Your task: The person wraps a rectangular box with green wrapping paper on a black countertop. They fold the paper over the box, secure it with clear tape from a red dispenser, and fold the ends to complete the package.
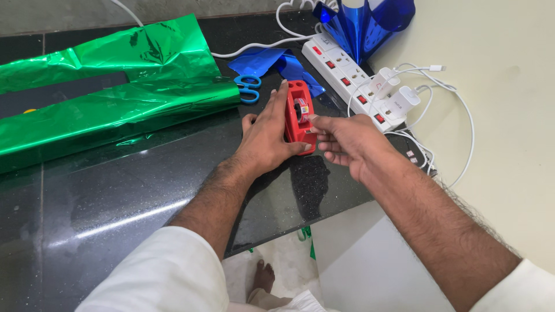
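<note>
Item one: your left hand lies flat-fingered along the left side of the red tape dispenser, thumb hooked round its near end, so its grip is closed on the dispenser's body; the palm hides that whole flank. Item two: your right hand sits just right of the dispenser, index fingertip and thumb pinched at the roll's edge; whether a strip of clear tape sits between them cannot be made out, so you cannot tell what that grip holds. The dispenser stands on the dark speckled desk, near its far right part, between the green foil and the power strip. Item three: the green foil sheet, crumpled and folded, spreads over the desk's left half and runs off the left edge of view. Item four: blue-handled scissors, blades tucked under the green foil, only the loops showing. Item five: a blue foil scrap lies behind the dispenser, partly covered by it. Item six: a blue foil cone, cut off by the top edge. Item seven: a white power strip carrying two white chargers, their cables looping right. Below the desk's edge, a bare foot shows on the floor.
</note>
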